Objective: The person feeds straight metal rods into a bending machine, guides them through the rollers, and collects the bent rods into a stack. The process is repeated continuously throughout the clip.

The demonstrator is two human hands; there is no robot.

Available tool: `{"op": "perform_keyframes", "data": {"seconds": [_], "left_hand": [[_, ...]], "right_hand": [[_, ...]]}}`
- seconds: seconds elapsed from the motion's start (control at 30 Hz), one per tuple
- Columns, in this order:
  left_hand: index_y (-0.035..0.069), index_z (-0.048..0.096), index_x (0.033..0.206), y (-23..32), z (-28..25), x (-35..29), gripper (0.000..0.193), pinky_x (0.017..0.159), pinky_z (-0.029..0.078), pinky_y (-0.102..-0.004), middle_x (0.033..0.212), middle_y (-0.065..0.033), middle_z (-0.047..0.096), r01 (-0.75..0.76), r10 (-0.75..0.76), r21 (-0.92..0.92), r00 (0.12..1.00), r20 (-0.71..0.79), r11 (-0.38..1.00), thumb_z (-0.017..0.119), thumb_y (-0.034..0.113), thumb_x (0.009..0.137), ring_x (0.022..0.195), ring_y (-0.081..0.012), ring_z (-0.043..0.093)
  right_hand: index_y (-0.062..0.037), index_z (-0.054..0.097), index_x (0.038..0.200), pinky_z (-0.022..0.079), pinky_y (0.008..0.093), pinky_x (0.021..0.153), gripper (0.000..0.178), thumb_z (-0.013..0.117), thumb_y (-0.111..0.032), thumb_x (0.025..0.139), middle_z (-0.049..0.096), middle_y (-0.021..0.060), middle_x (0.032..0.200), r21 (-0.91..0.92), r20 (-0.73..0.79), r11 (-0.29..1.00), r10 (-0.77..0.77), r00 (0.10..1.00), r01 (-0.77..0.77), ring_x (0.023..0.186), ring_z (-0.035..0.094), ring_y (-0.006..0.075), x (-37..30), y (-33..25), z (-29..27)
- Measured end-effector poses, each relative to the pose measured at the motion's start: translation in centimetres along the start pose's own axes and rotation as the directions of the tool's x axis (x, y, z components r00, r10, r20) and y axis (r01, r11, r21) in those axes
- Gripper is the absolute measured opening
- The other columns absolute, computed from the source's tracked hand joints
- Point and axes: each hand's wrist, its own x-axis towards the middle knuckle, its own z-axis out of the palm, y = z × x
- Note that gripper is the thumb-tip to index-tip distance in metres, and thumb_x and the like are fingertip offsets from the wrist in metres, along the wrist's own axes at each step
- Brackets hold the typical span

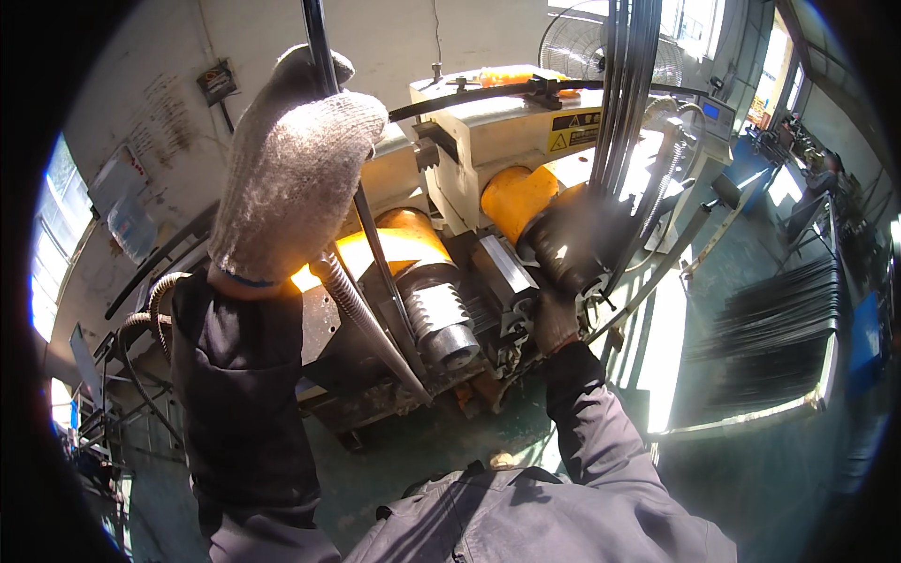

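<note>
My left hand [296, 159], in a pale knitted glove, is raised at the upper left. Its fingers wrap round a long dark metal rod [374, 246], which slants down beside a grooved steel roller [439, 305] on the machine. Low at the machine's middle is my right hand [557, 324], next to a metal block [505, 267] and below the dark second roller [566, 249]. Its fingers are hidden among the machine parts, so what they touch does not show. Above it, a bundle of dark rods [627, 103] stands nearly upright.
Yellow housings [404, 235] cover the roller shafts on the pale machine body [488, 136]. A flexible metal hose [352, 300] hangs at the front left. Rightward stands a rack [831, 366] stacked with dark rods. A fan [572, 47] and a control box [718, 117] are behind.
</note>
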Motion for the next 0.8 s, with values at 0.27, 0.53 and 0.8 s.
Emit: {"op": "perform_keyframes", "data": {"seconds": [0.27, 0.53, 0.8], "left_hand": [[0.004, 0.079, 0.107, 0.5, 0.0, 0.0, 0.01, 0.086, 0.063, -0.0407, 0.111, -0.0154, 0.069, -0.056, 0.057, 0.087, 0.998, -0.009, 0.995, 0.074, 0.005, 0.098, 0.096, -0.0286, 0.073], [0.0, 0.075, 0.116, 0.4, 0.2, -0.4, 0.018, 0.084, 0.065, -0.0383, 0.108, -0.0137, 0.075, 0.118, -0.128, -0.19, 0.991, -0.043, 0.975, 0.077, 0.012, 0.103, 0.094, -0.0238, 0.076], [0.001, 0.075, 0.119, 0.0, -0.9, 0.4, 0.018, 0.086, 0.064, -0.0378, 0.111, -0.0129, 0.076, -0.126, 0.116, 0.099, 0.988, 0.097, 0.987, 0.073, 0.009, 0.104, 0.096, -0.023, 0.075]], "right_hand": [[-0.0082, 0.068, 0.144, 0.06, 0.0414, 0.094, 0.043, 0.055, 0.001, 0.104, 0.071, 0.0193, 0.134, 0.128, 0.0, 0.989, 0.078, 0.997, -0.077, 0.115, 0.074, 0.0295, 0.0, -0.8, -0.1], [-0.0052, 0.069, 0.141, 0.059, 0.036, 0.083, 0.034, 0.055, -0.005, 0.11, 0.072, 0.0116, 0.124, -0.021, -0.074, 1.0, 0.008, 0.997, -0.009, 0.104, 0.074, 0.0206, 0.1, -1.4, -0.2], [-0.0055, 0.07, 0.137, 0.06, 0.0354, 0.075, 0.033, 0.058, -0.004, 0.106, 0.07, 0.0114, 0.117, 0.392, 0.011, 0.904, 0.179, 0.984, -0.169, 0.101, 0.076, 0.0203, 0.3, -0.7, 0.6]]}}
